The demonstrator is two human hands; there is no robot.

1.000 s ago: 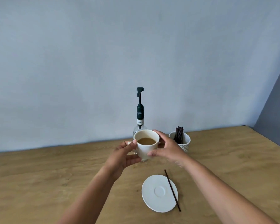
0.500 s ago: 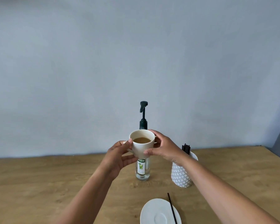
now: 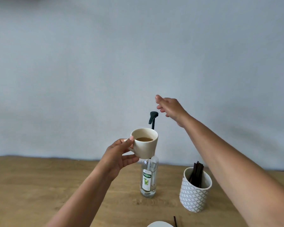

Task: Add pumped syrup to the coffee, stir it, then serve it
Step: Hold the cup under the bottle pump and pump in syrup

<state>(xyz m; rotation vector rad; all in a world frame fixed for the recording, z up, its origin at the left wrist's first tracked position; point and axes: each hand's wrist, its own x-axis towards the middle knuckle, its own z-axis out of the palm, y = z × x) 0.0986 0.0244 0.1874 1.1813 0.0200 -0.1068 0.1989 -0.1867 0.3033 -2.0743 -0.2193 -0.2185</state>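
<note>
Cup: a smooth cream ceramic cup, tapering toward its base, held in the air in front of the syrup bottle's neck, tilted slightly; matte glaze, thin round rim.
Coffee: light brown liquid filling the lower part of the cup, its surface flat and dull.
Left hand: clasps the cup from its left side, thumb tip pressed on the rim, fingers curled under the wall and base.
Right hand: empty, fingers loosely spread and pointing left, palm down, raised just above and right of the pump head, not touching it.
Syrup bottle: clear glass cylinder standing upright on the desk, a white dip tube visible inside, a paper label with green print on its front; its shoulder is hidden behind the cup.
Pump: dark matte plastic, a thin stem rising behind the cup, with a hooked spout pointing left and down over the cup's far rim.
Stirrer holder: a rounded white ceramic pot with a grey lattice pattern, right of the bottle, holding a bundle of thin dark flat sticks.
Saucer: only a white curved edge shows at the near border, a dark stick beside it.
Desk: wood with warm visible grain, matte.
Wall: plain pale grey-blue, faintly mottled.
</note>
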